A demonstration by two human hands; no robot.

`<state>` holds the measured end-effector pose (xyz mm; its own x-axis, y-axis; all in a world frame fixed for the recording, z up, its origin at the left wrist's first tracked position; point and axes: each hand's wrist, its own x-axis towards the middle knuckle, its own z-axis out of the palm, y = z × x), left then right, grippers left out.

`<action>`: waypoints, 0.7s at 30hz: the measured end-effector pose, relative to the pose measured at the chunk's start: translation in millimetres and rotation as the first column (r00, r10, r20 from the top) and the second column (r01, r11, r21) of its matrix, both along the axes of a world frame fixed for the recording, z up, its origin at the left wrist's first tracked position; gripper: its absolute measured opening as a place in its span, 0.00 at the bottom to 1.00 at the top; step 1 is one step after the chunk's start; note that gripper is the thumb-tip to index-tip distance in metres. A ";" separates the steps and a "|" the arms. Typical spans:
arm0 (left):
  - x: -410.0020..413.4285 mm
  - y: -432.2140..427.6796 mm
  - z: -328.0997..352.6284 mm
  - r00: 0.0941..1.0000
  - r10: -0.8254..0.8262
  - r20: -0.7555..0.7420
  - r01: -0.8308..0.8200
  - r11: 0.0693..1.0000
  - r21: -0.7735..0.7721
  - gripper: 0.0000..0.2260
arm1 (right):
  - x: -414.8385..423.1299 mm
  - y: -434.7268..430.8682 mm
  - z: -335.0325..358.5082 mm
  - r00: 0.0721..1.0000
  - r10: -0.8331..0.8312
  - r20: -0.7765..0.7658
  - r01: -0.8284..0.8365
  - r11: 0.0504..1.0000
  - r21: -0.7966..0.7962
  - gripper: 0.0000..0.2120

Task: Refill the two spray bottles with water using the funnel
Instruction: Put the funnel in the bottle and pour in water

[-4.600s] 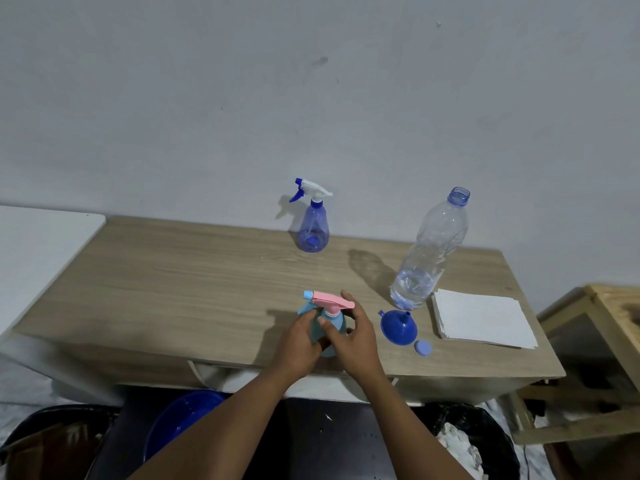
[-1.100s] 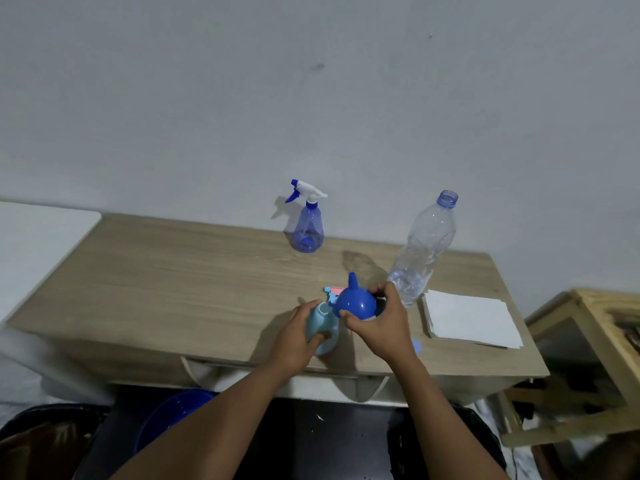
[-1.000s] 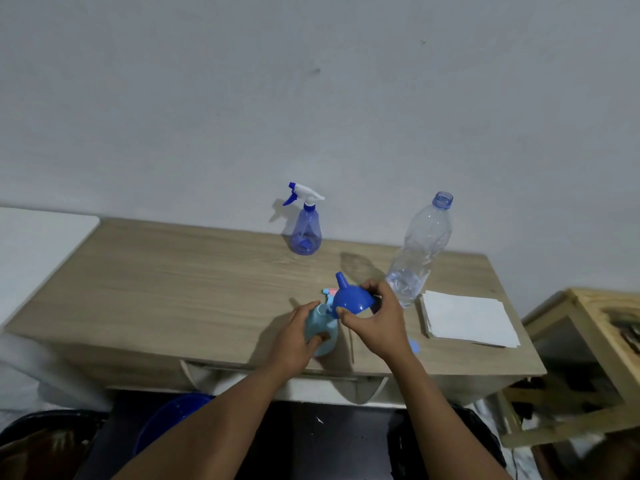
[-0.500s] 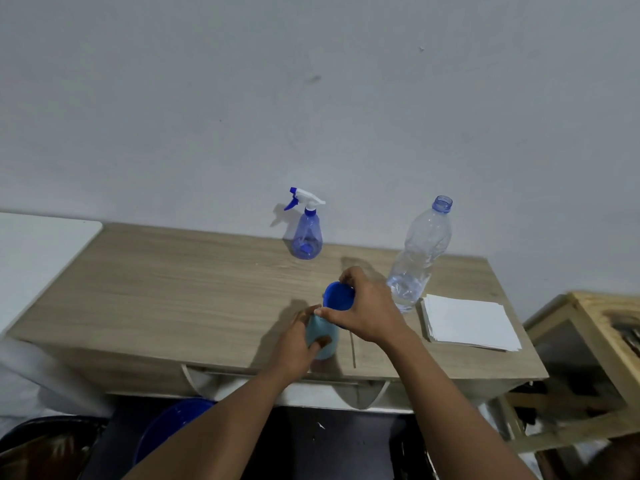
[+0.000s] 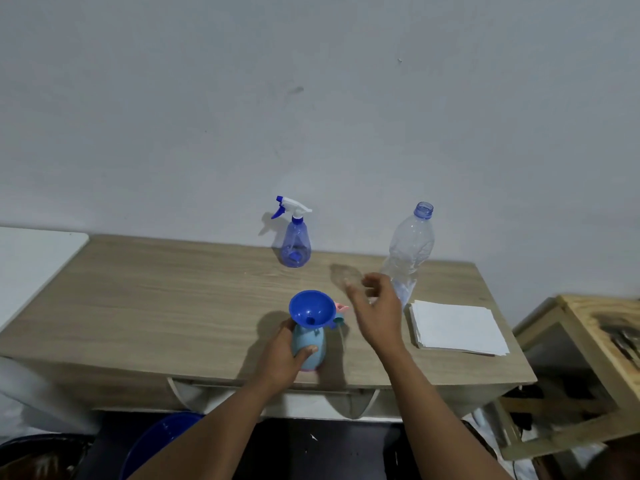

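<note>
The left hand [image 5: 280, 355] gripped the pale blue plastic spray bottle [image 5: 309, 345] round its body, upright near the front edge of the wooden worktop [image 5: 173, 299]. The round blue plastic funnel [image 5: 308, 308] sat in the bottle's open neck, mouth upward. The bottle's pink trigger head [image 5: 341, 308] lay on the worktop just behind the funnel.

Half a second earlier the right hand [image 5: 375, 313] had held the funnel at the neck. It had since let go and moved right, to between the funnel and the uncapped clear plastic water bottle [image 5: 412, 247]. Its fingers were loosely spread, blurred, and held nothing.

Judgement: the funnel is placed and stands unaided, and the first bottle is ready to be filled. The right hand's likely next object is the water bottle.

The second spray bottle, translucent violet-blue with a white trigger head [image 5: 294, 244], stood at the back edge, head not yet removed. A stack of white paper sheets [image 5: 457, 327] lay towards the right edge.
</note>
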<state>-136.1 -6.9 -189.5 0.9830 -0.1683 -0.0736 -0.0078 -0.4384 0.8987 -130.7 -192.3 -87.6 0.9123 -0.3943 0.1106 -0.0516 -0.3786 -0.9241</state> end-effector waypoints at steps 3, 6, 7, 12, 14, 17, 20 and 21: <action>2.7 -0.1 -5.6 1.000 0.023 -0.012 -0.024 1.000 -0.014 0.28 | 7.3 -36.3 -7.8 0.954 -0.283 0.102 0.269 0.954 0.131 0.23; 1.8 -2.0 -3.0 0.998 0.052 -0.021 -0.053 0.998 -0.017 0.29 | 29.0 -67.1 -9.6 0.924 -0.362 0.124 0.350 0.931 0.106 0.38; 0.8 -2.8 -0.2 0.998 0.057 -0.030 -0.058 0.998 -0.010 0.28 | 37.1 -74.7 -7.5 0.930 -0.348 0.121 0.338 0.936 0.094 0.42; -3.9 -9.9 15.0 0.996 0.078 -0.053 -0.077 0.997 0.024 0.19 | 68.1 -96.5 2.9 0.978 -0.168 0.127 0.159 0.984 0.079 0.48; -6.5 -13.2 20.4 0.995 0.091 -0.051 -0.089 0.996 0.029 0.19 | 72.0 -97.4 1.9 0.983 -0.131 0.127 0.121 0.989 0.084 0.46; -11.2 -18.5 25.7 0.993 0.108 -0.044 -0.105 0.993 0.049 0.18 | 68.1 -98.1 -0.3 0.984 -0.094 0.152 0.082 0.993 0.084 0.43; -14.9 -22.7 26.8 0.990 0.131 -0.052 -0.128 0.990 0.058 0.18 | 56.6 -98.2 -0.1 0.977 -0.012 0.213 0.007 1.000 0.023 0.42; -16.1 -24.3 28.4 0.989 0.139 -0.050 -0.137 0.989 0.052 0.18 | 51.6 -96.9 1.5 0.969 -0.009 0.245 0.004 1.000 0.022 0.42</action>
<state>-152.2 -31.2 -161.0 0.9910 -0.0262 -0.1312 0.1031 -0.4751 0.8739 -79.1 -289.3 -86.1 0.8556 -0.4051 0.3223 0.1751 -0.3593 -0.9166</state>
